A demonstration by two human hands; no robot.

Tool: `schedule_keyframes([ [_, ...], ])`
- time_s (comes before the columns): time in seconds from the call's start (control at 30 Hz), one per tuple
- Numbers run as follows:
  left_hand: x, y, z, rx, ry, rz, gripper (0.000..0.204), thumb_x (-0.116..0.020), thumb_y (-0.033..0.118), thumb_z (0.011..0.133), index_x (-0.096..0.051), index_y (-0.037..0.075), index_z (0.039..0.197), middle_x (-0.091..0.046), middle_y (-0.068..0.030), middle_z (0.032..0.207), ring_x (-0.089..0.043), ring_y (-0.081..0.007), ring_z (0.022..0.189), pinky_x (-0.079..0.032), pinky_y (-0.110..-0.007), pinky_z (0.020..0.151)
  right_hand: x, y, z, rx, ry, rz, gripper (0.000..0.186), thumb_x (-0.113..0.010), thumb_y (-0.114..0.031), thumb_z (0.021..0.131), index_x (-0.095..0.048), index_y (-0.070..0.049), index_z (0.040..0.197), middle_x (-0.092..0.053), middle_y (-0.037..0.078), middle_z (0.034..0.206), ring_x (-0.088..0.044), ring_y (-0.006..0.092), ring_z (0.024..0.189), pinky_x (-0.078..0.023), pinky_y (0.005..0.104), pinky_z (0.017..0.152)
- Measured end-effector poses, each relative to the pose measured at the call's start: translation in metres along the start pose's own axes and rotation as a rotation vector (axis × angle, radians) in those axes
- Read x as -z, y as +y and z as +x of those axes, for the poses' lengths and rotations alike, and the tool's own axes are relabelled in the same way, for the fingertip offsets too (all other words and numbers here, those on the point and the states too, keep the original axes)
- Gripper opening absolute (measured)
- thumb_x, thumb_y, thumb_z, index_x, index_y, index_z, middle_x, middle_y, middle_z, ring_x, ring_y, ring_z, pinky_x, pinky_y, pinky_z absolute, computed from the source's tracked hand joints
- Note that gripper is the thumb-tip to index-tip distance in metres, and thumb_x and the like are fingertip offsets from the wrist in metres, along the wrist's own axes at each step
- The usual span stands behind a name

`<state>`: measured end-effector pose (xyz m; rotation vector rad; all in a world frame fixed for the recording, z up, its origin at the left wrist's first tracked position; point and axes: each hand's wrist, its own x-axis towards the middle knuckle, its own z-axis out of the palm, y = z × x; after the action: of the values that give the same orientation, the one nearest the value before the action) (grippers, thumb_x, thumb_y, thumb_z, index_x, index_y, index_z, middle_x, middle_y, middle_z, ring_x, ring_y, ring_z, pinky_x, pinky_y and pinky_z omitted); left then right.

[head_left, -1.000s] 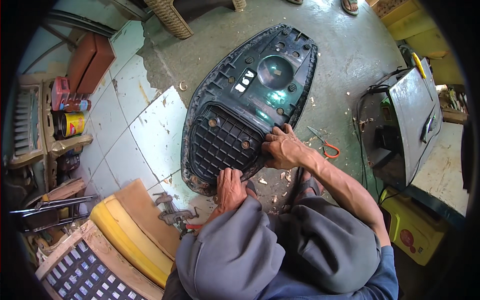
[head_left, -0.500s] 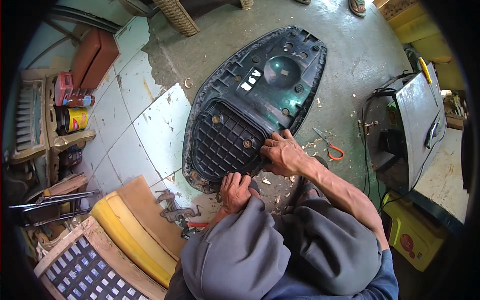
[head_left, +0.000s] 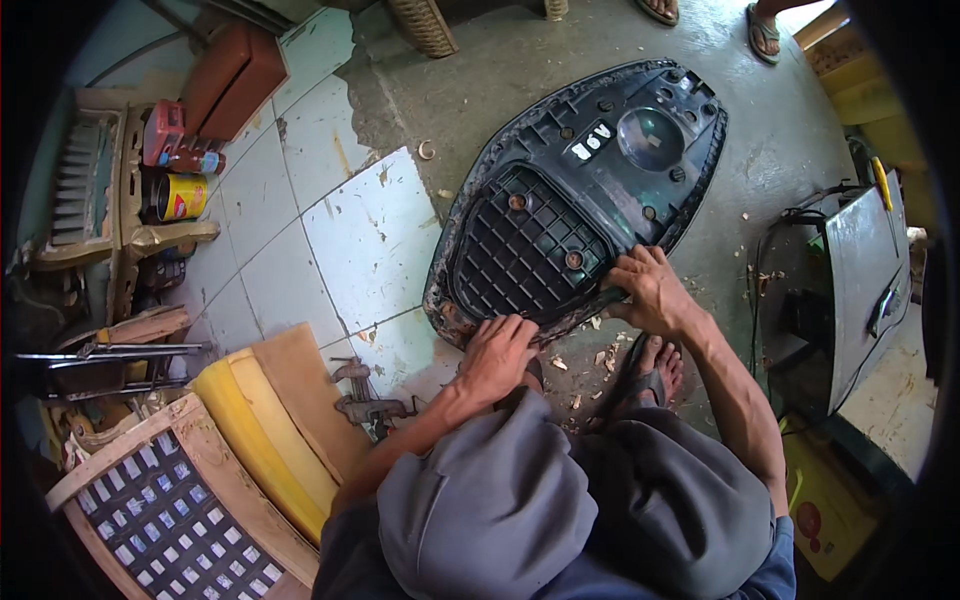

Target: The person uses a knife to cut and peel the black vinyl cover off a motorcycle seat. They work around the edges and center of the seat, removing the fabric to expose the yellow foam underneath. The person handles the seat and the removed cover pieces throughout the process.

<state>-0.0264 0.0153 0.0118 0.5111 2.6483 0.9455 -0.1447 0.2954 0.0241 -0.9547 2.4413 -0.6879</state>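
Observation:
A motorcycle seat (head_left: 560, 165) lies upside down on the floor before me, its black ribbed plastic base facing up. The seat's rough cover edge runs around the rim. At the near end, my left hand (head_left: 497, 355) has its fingers curled over the rim. Farther along the right side, my right hand (head_left: 655, 293) grips the edge, fingers on top and thumb lower down. The seat's underside and the left thumb are hidden.
White tiles (head_left: 375, 235) meet bare concrete on the left. Near my left arm are a metal clamp (head_left: 365, 400), yellow foam (head_left: 265, 420) and a woven wooden frame (head_left: 180, 500). Wood-coloured scraps (head_left: 605, 360) lie by my sandalled foot (head_left: 655, 370). Another person's feet (head_left: 763, 35) stand far right.
The view has shifted, with the seat and both hands now farther right in the picture. My right foot has come into sight, and the orange-handled scissors are no longer visible. Both hands remain at the rim.

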Motion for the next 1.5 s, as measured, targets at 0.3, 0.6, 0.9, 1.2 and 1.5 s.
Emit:
schedule_keyframes([
  [0.3,-0.003,-0.018,-0.007,-0.059,-0.115,0.186,0.036,-0.073,0.013,0.077,-0.055,0.003,0.106,-0.053,-0.0143,0.098,-0.055,-0.0346,0.098,-0.048,-0.045,0.085,-0.008,0.018,-0.008,-0.037,-0.006,0.045,0.039,-0.085,-0.035,0.071,-0.07,-0.012,0.098,-0.061,0.005,0.096,-0.053,0.0275,0.1,-0.038,0.0407,0.093],
  [0.6,-0.012,-0.016,-0.01,-0.082,-0.058,0.137,0.051,-0.082,0.036,0.068,-0.056,0.005,0.099,-0.052,-0.0134,0.093,-0.054,-0.0346,0.091,-0.047,-0.045,0.083,-0.02,0.019,-0.008,-0.021,0.015,0.046,0.039,-0.085,-0.033,0.07,-0.071,-0.013,0.1,-0.063,0.004,0.097,-0.054,0.026,0.107,-0.037,0.0424,0.096],
  [0.9,0.042,-0.051,-0.042,-0.059,-0.132,0.291,0.019,-0.059,-0.003,0.074,-0.054,0.003,0.091,-0.052,-0.0147,0.089,-0.055,-0.0367,0.09,-0.045,-0.048,0.079,-0.056,-0.023,-0.002,0.133,0.26,-0.003,0.04,-0.081,-0.026,0.073,-0.066,-0.014,0.109,-0.059,0.005,0.107,-0.052,0.0278,0.103,-0.038,0.0428,0.094],
  [1.2,0.155,-0.07,-0.016,0.281,-0.08,0.112,0.026,-0.074,0.006,0.08,-0.062,0.001,0.102,-0.063,-0.0179,0.097,-0.063,-0.0373,0.091,-0.049,-0.045,0.085,-0.084,0.038,-0.108,-0.777,0.462,-0.092,0.056,-0.06,-0.006,0.085,-0.049,-0.008,0.14,-0.055,0.02,0.126,-0.05,0.0406,0.122,-0.042,0.0512,0.101],
  [1.5,0.16,-0.152,0.197,0.299,0.368,0.258,0.051,-0.063,0.045,0.095,-0.064,-0.003,0.114,-0.066,-0.0261,0.118,-0.062,-0.0415,0.113,-0.047,-0.046,0.098,-0.085,0.063,-0.123,-0.789,0.494,0.179,0.051,-0.058,-0.009,0.089,-0.052,-0.006,0.139,-0.063,0.023,0.109,-0.06,0.0427,0.104,-0.049,0.0484,0.091],
])
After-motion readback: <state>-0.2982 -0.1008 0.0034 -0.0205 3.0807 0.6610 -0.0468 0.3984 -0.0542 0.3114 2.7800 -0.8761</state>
